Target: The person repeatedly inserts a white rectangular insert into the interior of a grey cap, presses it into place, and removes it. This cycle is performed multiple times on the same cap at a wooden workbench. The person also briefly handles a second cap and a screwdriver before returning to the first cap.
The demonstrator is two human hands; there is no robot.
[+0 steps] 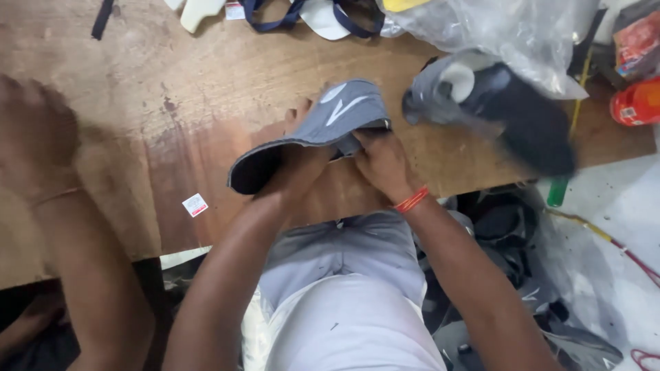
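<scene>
A shoe upper (323, 124) lay at the centre of the bench (172, 89), held between both hands. Another upper (495, 103) lay at three o'clock, a plastic bag (502, 27) at one o'clock.

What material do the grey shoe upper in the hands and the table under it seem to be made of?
Grey shoe upper: probably soft matte fabric or synthetic; it bends and folds in the left hand and right hand. Table: wood, worn and stained, with visible grain.
</scene>
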